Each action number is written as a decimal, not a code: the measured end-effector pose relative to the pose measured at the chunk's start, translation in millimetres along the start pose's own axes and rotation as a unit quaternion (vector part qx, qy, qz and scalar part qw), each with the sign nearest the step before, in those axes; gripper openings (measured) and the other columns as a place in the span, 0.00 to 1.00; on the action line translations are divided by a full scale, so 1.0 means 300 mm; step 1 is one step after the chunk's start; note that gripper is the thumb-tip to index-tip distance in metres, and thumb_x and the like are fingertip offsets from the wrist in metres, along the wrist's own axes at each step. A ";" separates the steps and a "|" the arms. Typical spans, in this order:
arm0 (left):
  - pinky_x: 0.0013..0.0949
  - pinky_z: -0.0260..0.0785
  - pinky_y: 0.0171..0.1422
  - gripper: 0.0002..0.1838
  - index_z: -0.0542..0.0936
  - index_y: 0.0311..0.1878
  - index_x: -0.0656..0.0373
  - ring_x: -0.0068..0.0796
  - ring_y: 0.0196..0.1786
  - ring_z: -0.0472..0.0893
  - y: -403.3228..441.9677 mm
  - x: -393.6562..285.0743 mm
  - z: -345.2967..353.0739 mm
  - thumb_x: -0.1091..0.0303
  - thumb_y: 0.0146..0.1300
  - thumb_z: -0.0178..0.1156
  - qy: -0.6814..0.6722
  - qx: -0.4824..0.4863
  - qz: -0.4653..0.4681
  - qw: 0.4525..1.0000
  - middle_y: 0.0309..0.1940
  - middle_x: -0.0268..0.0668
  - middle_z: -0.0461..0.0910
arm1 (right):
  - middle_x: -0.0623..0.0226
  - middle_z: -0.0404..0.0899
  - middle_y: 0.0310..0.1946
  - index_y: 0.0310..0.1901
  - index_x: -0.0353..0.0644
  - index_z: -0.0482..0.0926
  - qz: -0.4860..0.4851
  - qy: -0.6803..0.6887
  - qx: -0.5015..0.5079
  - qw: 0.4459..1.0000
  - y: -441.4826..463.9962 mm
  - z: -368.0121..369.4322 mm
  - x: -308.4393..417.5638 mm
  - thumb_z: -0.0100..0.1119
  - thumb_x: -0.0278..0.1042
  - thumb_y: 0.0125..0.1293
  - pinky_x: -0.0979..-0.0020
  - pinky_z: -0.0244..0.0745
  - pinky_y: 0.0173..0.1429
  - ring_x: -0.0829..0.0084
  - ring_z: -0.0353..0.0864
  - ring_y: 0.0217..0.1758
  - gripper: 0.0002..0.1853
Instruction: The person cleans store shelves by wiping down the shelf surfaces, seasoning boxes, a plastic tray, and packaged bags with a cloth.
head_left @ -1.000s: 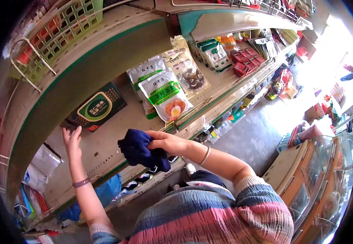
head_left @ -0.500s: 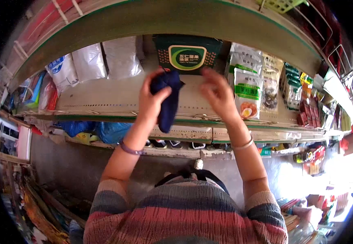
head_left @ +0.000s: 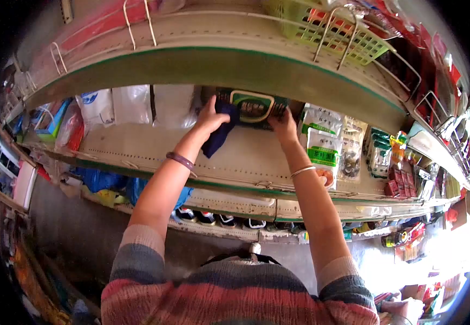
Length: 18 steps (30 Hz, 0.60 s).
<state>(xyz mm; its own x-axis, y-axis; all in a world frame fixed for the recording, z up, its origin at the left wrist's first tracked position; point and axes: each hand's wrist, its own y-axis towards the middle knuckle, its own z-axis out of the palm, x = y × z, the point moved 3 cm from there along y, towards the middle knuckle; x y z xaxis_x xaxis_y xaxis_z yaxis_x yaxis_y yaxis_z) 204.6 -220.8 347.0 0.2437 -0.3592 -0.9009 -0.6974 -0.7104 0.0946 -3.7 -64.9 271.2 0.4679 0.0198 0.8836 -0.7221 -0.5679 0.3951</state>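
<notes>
A dark green box with a gold-edged label stands at the back of the middle shelf. My left hand is at the box's left end, closed on a dark blue cloth that hangs down over the shelf. At the box's right end is my right hand, its fingers against the box's side and partly hidden in shadow. Silver and green food pouches stand just right of my right hand. White plastic packs lie to the left of the box.
Above is a shelf edge with wire rails and a green basket. Brown pouches, red small boxes and other packets stand farther right. Blue bags and bottles sit on the lower shelf.
The cloth has passed from my right hand to my left. Both hands have reached deeper into the shelf, to the two ends of the box. The view has swung left.
</notes>
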 end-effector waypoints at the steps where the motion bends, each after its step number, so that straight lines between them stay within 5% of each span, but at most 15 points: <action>1: 0.34 0.47 0.71 0.51 0.48 0.70 0.58 0.41 0.71 0.50 0.010 0.029 0.015 0.67 0.41 0.62 0.011 0.008 -0.018 1.000 0.69 0.48 0.49 | 0.53 0.70 0.56 0.66 0.39 0.52 -0.009 -0.010 0.006 1.000 0.012 0.000 -0.028 0.65 0.35 0.52 0.69 0.64 0.61 0.61 0.70 0.59 0.42; 3: 0.34 0.45 0.71 0.52 0.45 0.70 0.57 0.41 0.72 0.48 -0.004 0.031 0.018 0.66 0.41 0.63 0.030 0.018 0.001 0.999 0.70 0.47 0.46 | 0.65 0.69 0.57 0.67 0.43 0.52 0.011 -0.117 -0.053 0.992 -0.044 -0.001 0.047 0.62 0.24 0.54 0.74 0.63 0.59 0.72 0.67 0.58 0.40; 6: 0.36 0.44 0.72 0.54 0.43 0.71 0.58 0.41 0.72 0.46 -0.011 0.023 0.014 0.65 0.42 0.64 0.055 0.044 -0.040 0.997 0.71 0.47 0.44 | 0.61 0.60 0.64 0.68 0.44 0.48 0.030 0.006 0.019 0.999 -0.023 0.003 0.031 0.61 0.19 0.50 0.74 0.61 0.61 0.71 0.60 0.64 0.45; 10: 0.33 0.45 0.72 0.53 0.46 0.68 0.68 0.45 0.70 0.51 -0.031 0.023 -0.005 0.65 0.37 0.63 0.034 -0.029 -0.039 0.998 0.68 0.55 0.49 | 0.58 0.57 0.64 0.68 0.42 0.48 -0.036 0.042 -0.021 0.998 -0.061 -0.033 0.089 0.60 0.19 0.52 0.71 0.64 0.60 0.68 0.60 0.64 0.43; 14: 0.32 0.65 0.57 0.35 0.66 0.61 0.58 0.36 0.52 0.74 -0.110 -0.043 -0.085 0.70 0.46 0.66 -0.135 -0.037 0.086 0.986 0.52 0.46 0.73 | 0.59 0.66 0.56 0.64 0.39 0.58 -0.083 0.109 -0.044 0.990 -0.260 -0.075 0.366 0.55 0.21 0.58 0.71 0.65 0.59 0.69 0.67 0.58 0.31; 18: 0.32 0.69 0.49 0.22 0.74 0.48 0.58 0.30 0.43 0.77 -0.313 -0.214 -0.120 0.61 0.51 0.67 -0.187 -0.068 0.214 0.956 0.40 0.40 0.79 | 0.57 0.63 0.58 0.66 0.37 0.53 -0.124 0.131 0.083 0.980 -0.486 -0.032 0.620 0.56 0.23 0.59 0.67 0.69 0.57 0.66 0.69 0.58 0.34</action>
<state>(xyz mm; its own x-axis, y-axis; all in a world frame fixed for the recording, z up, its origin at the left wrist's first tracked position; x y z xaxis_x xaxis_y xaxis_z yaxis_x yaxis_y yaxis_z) 278.7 -152.7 411.1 -0.3195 -0.4115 -0.8536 -0.5791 -0.6282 0.5196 183.6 29.5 380.6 0.4553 0.3729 0.8085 -0.4991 -0.6450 0.5786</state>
